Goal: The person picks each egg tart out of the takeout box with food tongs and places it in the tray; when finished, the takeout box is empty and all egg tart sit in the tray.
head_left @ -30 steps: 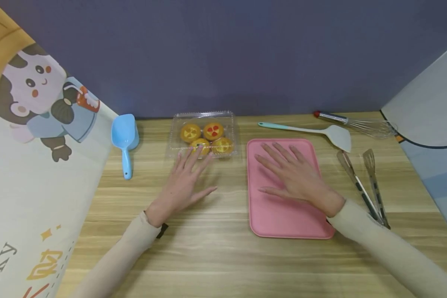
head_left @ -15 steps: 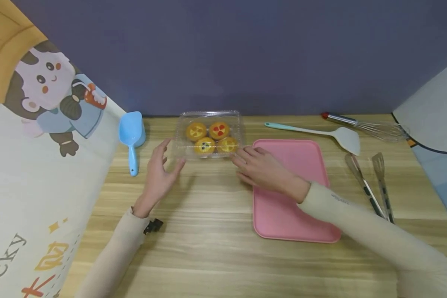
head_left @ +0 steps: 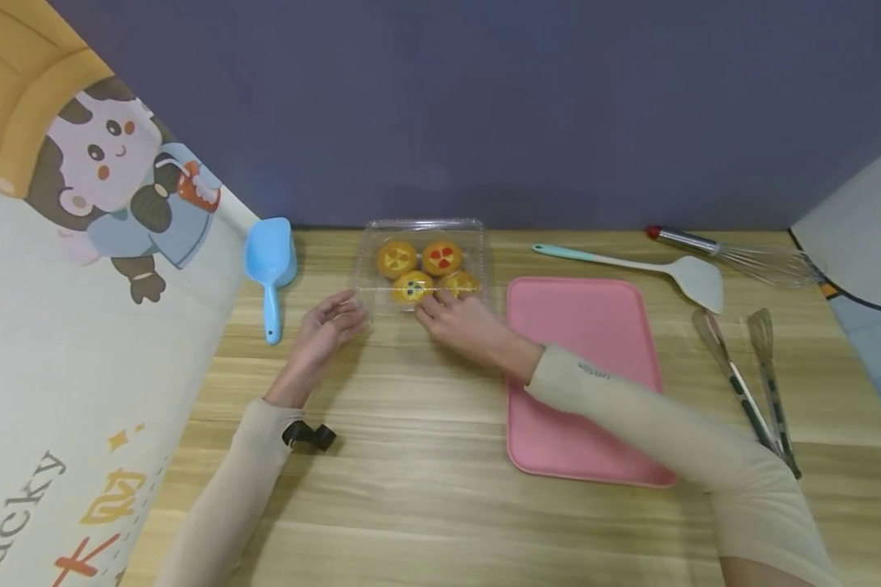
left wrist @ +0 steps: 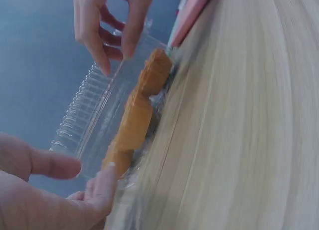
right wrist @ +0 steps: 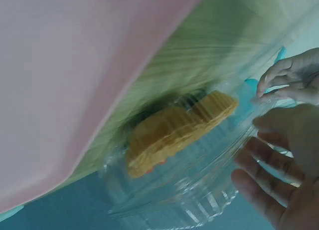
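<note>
A clear hinged plastic box (head_left: 426, 223) lies against the back wall, with several egg tarts (head_left: 396, 258) visible inside. At its front left corner, my left hand (head_left: 323, 330) has thumb and fingers slightly bent, a gap showing between them in the left wrist view. My right hand (head_left: 466, 326) is at the box's front edge, fingers bent down over the rim. Its thumb (right wrist: 271, 121) and fingers stand on either side of the lid's edge in the right wrist view; whether they pinch it is unclear. The right forearm crosses above a pink tray (head_left: 580, 444).
A blue scoop (head_left: 270, 253) stands left of the box. To the right lie a white spatula (head_left: 693, 277) with a mint handle, a whisk (head_left: 749, 257) and metal tongs (head_left: 745, 399). A dark wall (head_left: 484, 106) bounds the table (head_left: 411, 505) behind.
Both hands were spread flat. The left hand has moved left to the box's front corner; the right has left the tray and slid left along the box's front edge. The view has shifted slightly.
</note>
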Demonstrator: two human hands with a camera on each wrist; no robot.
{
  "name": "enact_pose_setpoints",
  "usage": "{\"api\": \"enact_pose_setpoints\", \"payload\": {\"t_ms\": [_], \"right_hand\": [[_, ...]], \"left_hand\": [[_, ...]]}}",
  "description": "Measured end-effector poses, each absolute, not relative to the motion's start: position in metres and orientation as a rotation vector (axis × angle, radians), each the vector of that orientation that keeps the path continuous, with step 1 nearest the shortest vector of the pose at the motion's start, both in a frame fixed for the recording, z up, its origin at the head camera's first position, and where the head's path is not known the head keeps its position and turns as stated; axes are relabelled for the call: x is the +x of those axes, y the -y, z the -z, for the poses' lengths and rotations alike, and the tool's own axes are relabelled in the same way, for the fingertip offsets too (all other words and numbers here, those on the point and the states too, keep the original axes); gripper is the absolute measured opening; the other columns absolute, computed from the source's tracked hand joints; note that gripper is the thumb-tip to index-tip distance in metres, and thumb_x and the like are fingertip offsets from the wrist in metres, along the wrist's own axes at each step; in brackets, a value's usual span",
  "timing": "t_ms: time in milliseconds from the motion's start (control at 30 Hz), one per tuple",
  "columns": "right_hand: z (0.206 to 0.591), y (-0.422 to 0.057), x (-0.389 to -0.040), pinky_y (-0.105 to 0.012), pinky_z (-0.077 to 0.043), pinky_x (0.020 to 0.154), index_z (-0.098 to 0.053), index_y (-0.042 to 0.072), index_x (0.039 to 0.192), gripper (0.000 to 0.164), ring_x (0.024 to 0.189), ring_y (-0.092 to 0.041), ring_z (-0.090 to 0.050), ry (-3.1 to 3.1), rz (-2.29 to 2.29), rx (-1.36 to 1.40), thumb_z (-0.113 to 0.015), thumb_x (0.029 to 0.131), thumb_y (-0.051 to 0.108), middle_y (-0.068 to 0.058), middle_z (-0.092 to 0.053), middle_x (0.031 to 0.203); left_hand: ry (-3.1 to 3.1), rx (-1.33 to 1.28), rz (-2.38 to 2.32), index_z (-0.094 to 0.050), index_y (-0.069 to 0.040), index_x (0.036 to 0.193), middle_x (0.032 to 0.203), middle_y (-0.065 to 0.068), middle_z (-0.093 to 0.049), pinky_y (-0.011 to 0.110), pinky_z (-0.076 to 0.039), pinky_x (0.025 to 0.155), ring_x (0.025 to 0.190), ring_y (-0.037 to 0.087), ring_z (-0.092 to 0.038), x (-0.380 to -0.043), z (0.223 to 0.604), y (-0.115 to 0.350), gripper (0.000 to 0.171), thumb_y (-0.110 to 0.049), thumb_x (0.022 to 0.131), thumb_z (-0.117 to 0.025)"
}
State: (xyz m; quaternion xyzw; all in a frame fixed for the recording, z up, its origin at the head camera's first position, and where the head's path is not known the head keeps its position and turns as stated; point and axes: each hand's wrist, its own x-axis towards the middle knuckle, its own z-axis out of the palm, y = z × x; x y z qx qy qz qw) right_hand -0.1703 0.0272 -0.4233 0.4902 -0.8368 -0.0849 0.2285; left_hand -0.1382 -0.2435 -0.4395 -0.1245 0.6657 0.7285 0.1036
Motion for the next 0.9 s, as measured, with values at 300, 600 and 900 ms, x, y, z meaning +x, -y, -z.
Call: {"api": "enact_pose_setpoints", "payload": {"t_ms": [300,600,900], "right_hand": [[0.429,-0.015,-0.160,-0.026,-0.064,0.061,-0.072,0.009,0.115,0.022,0.096,-0.020,-0.072,2.260,0.290,1.280,-0.061,0.097,0.001,-0.005,-0.071,0.110],[0.432,-0.011,-0.158,-0.026,-0.064,0.064,-0.071,0.009,0.117,0.023,0.099,-0.020,-0.073,2.277,0.270,1.276,-0.063,0.096,0.002,-0.005,-0.071,0.113],[0.439,-0.011,-0.158,-0.027,-0.066,0.069,-0.068,0.010,0.124,0.030,0.106,-0.020,-0.071,2.283,0.222,1.287,-0.063,0.096,0.001,-0.005,-0.069,0.120]], "left_hand": [[-1.839,-0.381,-2.302,-0.036,0.001,0.159,0.125,0.009,-0.061,0.024,-0.054,0.111,0.120,0.018,-0.066,-0.139,0.444,0.250,0.057,0.006,0.104,-0.048],[-1.790,-0.398,-2.315,-0.039,-0.002,0.158,0.128,0.010,-0.061,0.023,-0.056,0.108,0.119,0.016,-0.067,-0.138,0.445,0.254,0.056,0.004,0.104,-0.051],[-1.789,-0.409,-2.339,-0.039,-0.004,0.158,0.127,0.007,-0.060,0.023,-0.055,0.110,0.124,0.018,-0.064,-0.134,0.447,0.252,0.056,0.004,0.104,-0.051]]}}
